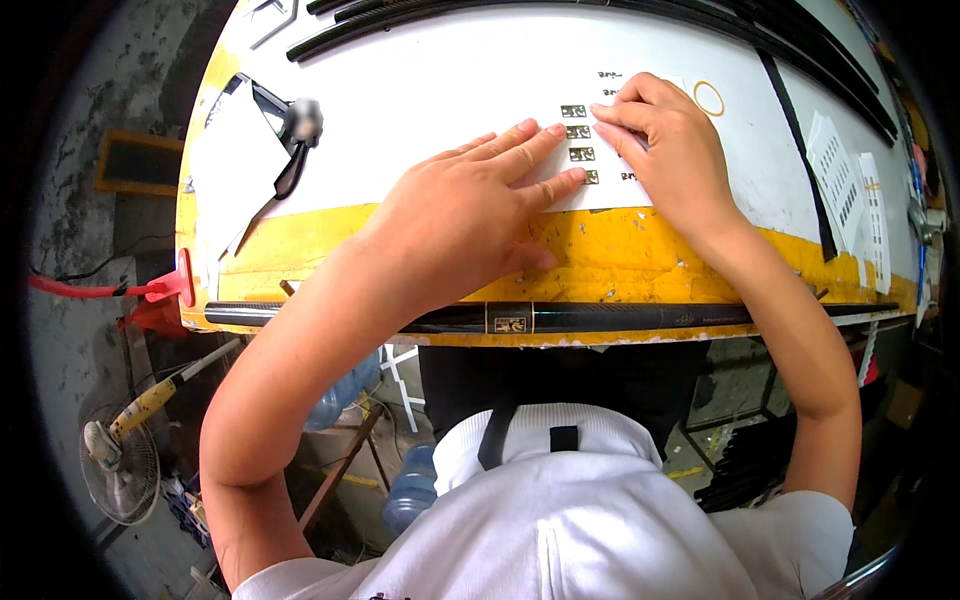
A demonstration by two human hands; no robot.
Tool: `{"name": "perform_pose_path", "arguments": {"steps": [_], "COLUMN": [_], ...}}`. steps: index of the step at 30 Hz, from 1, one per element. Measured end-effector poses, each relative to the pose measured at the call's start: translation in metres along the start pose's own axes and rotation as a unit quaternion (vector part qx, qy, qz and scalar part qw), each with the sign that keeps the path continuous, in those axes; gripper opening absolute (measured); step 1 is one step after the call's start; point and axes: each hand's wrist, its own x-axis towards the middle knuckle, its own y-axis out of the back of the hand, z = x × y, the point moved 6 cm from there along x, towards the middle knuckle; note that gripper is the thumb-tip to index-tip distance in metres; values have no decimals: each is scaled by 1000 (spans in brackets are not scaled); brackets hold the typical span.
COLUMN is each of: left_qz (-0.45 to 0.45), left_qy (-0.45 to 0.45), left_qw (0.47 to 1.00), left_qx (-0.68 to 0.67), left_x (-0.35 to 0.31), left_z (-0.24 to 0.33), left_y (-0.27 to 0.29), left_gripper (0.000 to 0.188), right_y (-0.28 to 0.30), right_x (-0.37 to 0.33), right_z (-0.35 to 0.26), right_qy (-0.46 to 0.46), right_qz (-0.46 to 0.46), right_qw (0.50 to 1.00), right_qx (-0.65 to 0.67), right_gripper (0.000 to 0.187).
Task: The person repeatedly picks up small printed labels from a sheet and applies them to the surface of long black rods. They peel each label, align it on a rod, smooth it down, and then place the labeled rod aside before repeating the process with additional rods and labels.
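My left hand (pixel 470 200) lies flat on the white sheet (pixel 430 90) with its fingers spread. Its fingertips touch a short column of small black-and-gold stickers (pixel 581 154). Just right of that column, my right hand (pixel 675 135) has thumb and index finger pinched close together beside the upper stickers. Whatever may be between those fingertips is too small to make out. Small dark lettering decals (pixel 609 75) sit near the right hand, partly covered by it. Along the table's near edge, below both hands, lies a glossy black rod (pixel 620 317) with a gold-bordered label band.
Several long black rods (pixel 400 22) lie across the back. A yellow ring (pixel 709 98) sits beyond my right hand, near a black strip (pixel 795 140). Printed label sheets (pixel 835 175) lie at right. A black-handled tool (pixel 292 170) is at left. A fan (pixel 120 465) stands below the table.
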Motion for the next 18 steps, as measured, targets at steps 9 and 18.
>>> {"name": "perform_pose_path", "arguments": {"steps": [9,18], "left_qz": [-6,-3], "left_qy": [10,14], "left_qw": [1000,1000], "left_qx": [4,1], "left_x": [0,-1], "left_z": [-1,-2], "left_y": [0,-1], "left_gripper": [66,65], "right_y": [1,-1], "right_x": [0,3], "right_z": [-4,7], "right_qy": [15,-44], "right_qz": [35,6], "right_qw": [999,998], "right_qx": [-11,55], "right_gripper": [14,11]}}
